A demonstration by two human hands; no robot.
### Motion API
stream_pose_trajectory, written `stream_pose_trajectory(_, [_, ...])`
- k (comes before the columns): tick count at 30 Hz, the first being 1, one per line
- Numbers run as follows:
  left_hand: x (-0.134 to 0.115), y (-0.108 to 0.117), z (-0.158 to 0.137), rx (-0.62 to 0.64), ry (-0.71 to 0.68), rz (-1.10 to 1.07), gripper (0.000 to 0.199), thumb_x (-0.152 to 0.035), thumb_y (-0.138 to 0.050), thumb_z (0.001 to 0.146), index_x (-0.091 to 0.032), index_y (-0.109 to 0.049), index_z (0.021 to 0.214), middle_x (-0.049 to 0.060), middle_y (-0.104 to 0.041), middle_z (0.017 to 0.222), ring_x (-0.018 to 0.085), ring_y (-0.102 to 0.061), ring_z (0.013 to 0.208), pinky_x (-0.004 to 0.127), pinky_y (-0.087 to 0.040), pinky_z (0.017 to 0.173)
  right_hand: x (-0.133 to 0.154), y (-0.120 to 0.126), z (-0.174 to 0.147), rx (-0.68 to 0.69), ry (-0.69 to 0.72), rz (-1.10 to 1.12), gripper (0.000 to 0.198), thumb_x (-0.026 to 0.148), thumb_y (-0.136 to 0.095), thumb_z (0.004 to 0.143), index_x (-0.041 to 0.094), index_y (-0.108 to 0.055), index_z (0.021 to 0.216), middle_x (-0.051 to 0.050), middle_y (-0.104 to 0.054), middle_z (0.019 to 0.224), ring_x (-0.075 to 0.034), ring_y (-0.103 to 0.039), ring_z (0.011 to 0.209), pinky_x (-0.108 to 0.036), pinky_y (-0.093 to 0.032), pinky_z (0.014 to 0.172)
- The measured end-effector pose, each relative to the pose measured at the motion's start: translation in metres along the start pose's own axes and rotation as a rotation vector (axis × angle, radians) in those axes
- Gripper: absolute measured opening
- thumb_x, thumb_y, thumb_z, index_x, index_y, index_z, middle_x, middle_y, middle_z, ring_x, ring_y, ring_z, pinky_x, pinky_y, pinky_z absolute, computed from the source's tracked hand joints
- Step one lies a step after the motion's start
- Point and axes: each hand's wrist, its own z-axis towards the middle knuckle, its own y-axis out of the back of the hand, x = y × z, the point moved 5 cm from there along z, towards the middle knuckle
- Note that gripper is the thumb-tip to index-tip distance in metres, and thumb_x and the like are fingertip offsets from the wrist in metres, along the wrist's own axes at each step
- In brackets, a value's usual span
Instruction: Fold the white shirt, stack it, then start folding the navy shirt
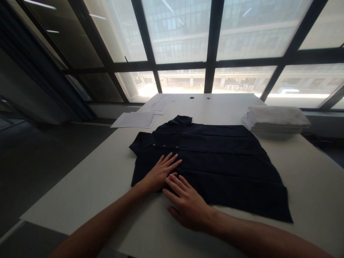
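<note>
A dark navy shirt (225, 161) with a collar and several small pale buttons lies spread on its side of the white table (88, 182), collar to the left and hem to the right. My left hand (160, 172) rests on the shirt below the buttons, fingers spread and stretched out flat. Close beside it, my right hand (185, 202) is at the shirt's near edge, its fingers extended toward the left hand and partly over the cloth. Between the two hands, the edge of the shirt is partly hidden. Neither hand shows any cloth gripped.
A stack of folded white cloth (279, 118) sits at the table's right. Loose sheets of paper (137, 119) lie at the back left. Two small dark round spots (191, 98) mark the far tabletop. Large framed windows (177, 32) stand behind, with a dark curtain (40, 61) at left.
</note>
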Motion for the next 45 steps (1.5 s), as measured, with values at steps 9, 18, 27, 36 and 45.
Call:
stream_pose_trajectory(9, [-0.002, 0.010, 0.001, -0.105, -0.012, -0.063, 0.058, -0.027, -0.039, 0.106, -0.029, -0.021, 0.161, 0.007, -0.029, 0.165, 0.025, -0.017, 0.154, 0.055, -0.016, 0.124, 0.008, -0.012, -0.009, 0.177, 0.024, 0.077, 0.068, 0.058, -0.044, 0.101, 0.014, -0.041, 0.152, -0.017, -0.025, 0.165, -0.030, -0.018, 0.153, -0.050, -0.016, 0.125])
stream_pose_trajectory(18, [-0.007, 0.001, 0.000, 0.023, -0.117, -0.038, 0.061, -0.024, -0.041, 0.106, -0.031, -0.017, 0.162, 0.006, -0.026, 0.165, 0.026, -0.011, 0.155, 0.055, -0.015, 0.123, 0.001, -0.005, -0.002, -0.027, -0.081, 0.061, 0.044, 0.039, -0.050, 0.102, 0.019, -0.054, 0.141, -0.011, -0.052, 0.150, -0.023, -0.026, 0.151, -0.045, -0.022, 0.125])
stream_pose_trajectory(27, [-0.001, -0.002, -0.003, 0.018, -0.038, -0.009, 0.063, -0.029, -0.043, 0.105, -0.032, -0.016, 0.162, 0.007, -0.026, 0.165, 0.028, -0.016, 0.154, 0.057, -0.017, 0.122, -0.001, -0.008, -0.002, 0.071, -0.064, 0.016, 0.059, 0.043, -0.051, 0.101, 0.017, -0.041, 0.152, -0.014, -0.023, 0.166, -0.027, -0.013, 0.155, -0.051, -0.018, 0.125])
stream_pose_trajectory(36, [0.004, 0.001, -0.001, 0.009, 0.033, -0.004, 0.061, -0.046, -0.040, 0.106, -0.033, -0.018, 0.161, 0.006, -0.027, 0.165, 0.027, -0.019, 0.154, 0.054, -0.017, 0.123, 0.003, -0.012, -0.008, 0.100, -0.066, -0.013, 0.063, 0.049, -0.046, 0.102, 0.013, -0.040, 0.153, -0.020, -0.029, 0.162, -0.030, -0.018, 0.153, -0.055, -0.018, 0.124])
stream_pose_trajectory(45, [0.025, -0.006, -0.001, -0.048, 0.202, -0.006, 0.060, -0.049, -0.037, 0.105, -0.027, -0.027, 0.160, 0.009, -0.032, 0.163, 0.028, -0.023, 0.153, 0.057, -0.019, 0.121, -0.004, -0.005, -0.004, -0.106, -0.116, 0.069, 0.019, 0.023, -0.053, 0.098, 0.021, -0.071, 0.105, -0.008, -0.074, 0.111, -0.019, -0.067, 0.110, -0.033, -0.048, 0.103])
